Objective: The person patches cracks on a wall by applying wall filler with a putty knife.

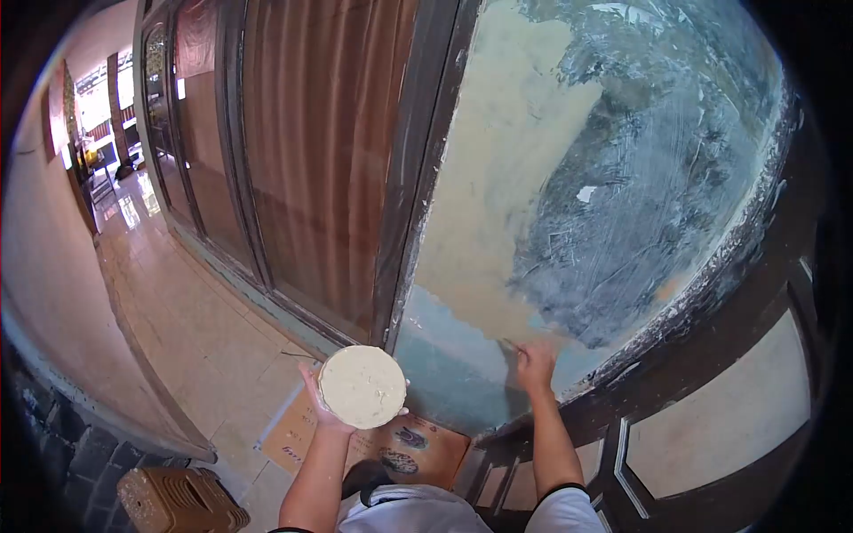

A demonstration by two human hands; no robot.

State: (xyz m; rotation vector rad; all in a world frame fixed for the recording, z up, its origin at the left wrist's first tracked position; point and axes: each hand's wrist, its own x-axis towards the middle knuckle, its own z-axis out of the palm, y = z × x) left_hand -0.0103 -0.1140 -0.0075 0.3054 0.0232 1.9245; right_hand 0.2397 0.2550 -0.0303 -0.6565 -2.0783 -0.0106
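Note:
My left hand (327, 416) holds up a round tub of cream-coloured paste (362, 387) from below, its fingers around the sides. The paste surface faces up, nearly level with the rim. At the lower part of the wall (613, 231), my right hand (538, 366) is closed around a thin tool, which looks like a putty knife (509, 343). Its edge is at the wall, and most of it is hidden by my fingers. A cream coat (484, 178) covers the wall's left side down to the tool. Bare grey and blue-green patches show to the right and below.
A dark window frame (418, 178) with brown curtains (324, 133) borders the wall on the left. A dark panelled door (720, 409) stands at right. Printed cardboard (293, 435) lies on the tiled floor, and a brown plastic stool (178, 500) sits at lower left.

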